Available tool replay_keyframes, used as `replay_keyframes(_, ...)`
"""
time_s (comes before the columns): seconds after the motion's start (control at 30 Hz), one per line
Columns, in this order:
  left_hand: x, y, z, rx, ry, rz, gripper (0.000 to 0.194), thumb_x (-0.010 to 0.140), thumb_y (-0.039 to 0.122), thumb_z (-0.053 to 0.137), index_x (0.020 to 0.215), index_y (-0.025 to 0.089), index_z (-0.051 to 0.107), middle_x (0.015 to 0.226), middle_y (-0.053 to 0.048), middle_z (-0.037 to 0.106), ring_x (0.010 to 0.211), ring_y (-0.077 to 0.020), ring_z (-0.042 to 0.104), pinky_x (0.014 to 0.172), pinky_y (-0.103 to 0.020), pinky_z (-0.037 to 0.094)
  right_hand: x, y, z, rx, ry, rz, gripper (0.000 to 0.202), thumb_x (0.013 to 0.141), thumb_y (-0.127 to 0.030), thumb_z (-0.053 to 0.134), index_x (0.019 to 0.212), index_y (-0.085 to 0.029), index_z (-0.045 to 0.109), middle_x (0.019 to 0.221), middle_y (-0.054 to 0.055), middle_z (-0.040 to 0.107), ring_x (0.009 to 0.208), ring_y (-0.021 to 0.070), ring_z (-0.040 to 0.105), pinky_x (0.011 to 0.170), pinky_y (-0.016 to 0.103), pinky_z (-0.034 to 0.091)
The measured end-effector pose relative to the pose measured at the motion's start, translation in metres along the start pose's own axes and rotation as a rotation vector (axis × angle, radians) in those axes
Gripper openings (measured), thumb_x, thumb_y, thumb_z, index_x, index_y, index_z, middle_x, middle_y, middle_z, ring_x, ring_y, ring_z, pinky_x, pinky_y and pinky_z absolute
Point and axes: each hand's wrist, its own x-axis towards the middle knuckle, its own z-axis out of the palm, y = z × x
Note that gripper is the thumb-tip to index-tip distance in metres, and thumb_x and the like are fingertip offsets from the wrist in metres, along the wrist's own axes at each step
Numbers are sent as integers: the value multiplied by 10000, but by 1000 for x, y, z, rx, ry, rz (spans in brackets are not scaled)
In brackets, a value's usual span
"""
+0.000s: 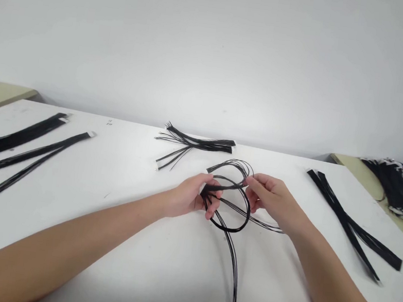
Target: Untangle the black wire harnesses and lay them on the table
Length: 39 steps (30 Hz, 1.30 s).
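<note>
Above the white surface (156, 278), the left hand (189, 196) clamps its fingers on the connector end (203, 189) of a black wire harness (226, 229), and the right hand (269, 194) pinches its wires (234, 187) between fingers.

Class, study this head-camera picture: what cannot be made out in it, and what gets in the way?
All in the head view:
- Held wires: the hanging strands' lower ends, cut off by the bottom edge; the strands running right, lost at the right wrist.
- Left hand: some fingers, partly covered by the wires.
- Cables at picture left: near ends, cut off by the left edge.
- Printed marks: too small to read.
</note>
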Motion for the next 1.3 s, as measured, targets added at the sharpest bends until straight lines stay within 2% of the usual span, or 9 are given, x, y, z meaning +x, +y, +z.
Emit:
replay_keyframes(0.07, 0, 0, 1, -45, 26, -4, 418, 939, 374, 262, 719, 158, 545, 513, -29, 541, 435, -153, 530, 566, -284, 432, 0, 2, -4, -16, -70, 23, 315, 867, -492, 554, 844, -178, 570, 737, 6, 610, 591, 108, 581, 600, 268, 522)
replay_keyframes(0.17, 1, 0, 0, -93, 58, 3, 397, 931, 367, 283, 723, 158, 548, 527, -22, 535, 436, -153, 534, 564, -278, 424, -1, 6, -6, -51, -78, 17, 251, 883, -450, 548, 976, -220, 511, 779, -8, 619, 670, 120, 592, 668, 286, 514)
replay_keyframes(0.4, 2, 0, -1, -149, 98, 26, 368, 926, 380, 314, 730, 163, 538, 546, -15, 528, 443, -136, 516, 563, -261, 416, -8, -1, 1, -270, -188, -148, 229, 855, -449, 585, 879, -221, 566, 832, -4, 609, 708, 125, 547, 633, 265, 437)
replay_keyframes(0.53, 1, 1, -1, -152, 87, 35, 350, 920, 369, 331, 733, 161, 541, 554, -14, 524, 452, -130, 510, 557, -257, 417, -11, -3, 7, -325, -114, -299, 231, 785, -423, 684, 919, -250, 607, 929, 0, 625, 842, 155, 568, 768, 294, 460)
replay_keyframes(0.7, 1, 0, -1, -143, 57, 23, 353, 921, 370, 332, 733, 158, 542, 577, -17, 524, 468, -131, 515, 568, -267, 426, -8, 3, 12, -415, -48, -472, 144, 859, -336, 598, 777, -218, 585, 805, 22, 593, 754, 160, 531, 669, 289, 434)
replay_keyframes(0.93, 2, -2, -3, -134, 46, 5, 368, 928, 406, 329, 755, 161, 541, 607, -17, 532, 489, -138, 532, 593, -278, 423, -10, 7, 14, -578, -35, -557, 98, 929, -250, 469, 842, -209, 486, 834, 26, 555, 690, 137, 477, 602, 269, 387)
replay_keyframes(1.1, 3, -1, -3, -139, 48, -2, 340, 925, 401, 345, 770, 161, 530, 623, -16, 524, 510, -137, 526, 595, -277, 415, -10, 7, 19, -674, 79, -637, 123, 951, -249, 412, 851, -201, 464, 843, 51, 558, 760, 173, 491, 663, 304, 400)
replay_keyframes(1.2, 2, -1, -2, -145, 57, -2, 323, 922, 403, 359, 787, 162, 526, 628, -15, 525, 521, -135, 519, 599, -281, 415, -13, 3, 18, -690, 83, -559, 167, 951, -305, 412, 824, -205, 456, 783, 39, 560, 683, 161, 474, 607, 294, 382)
replay_keyframes(1.3, 1, 0, -1, -130, 62, 3, 312, 920, 397, 362, 808, 159, 529, 635, -18, 533, 540, -135, 523, 620, -288, 422, -18, -1, 13, -544, -23, -379, 171, 932, -386, 462, 867, -229, 483, 657, -20, 477, 565, 120, 388, 510, 250, 322)
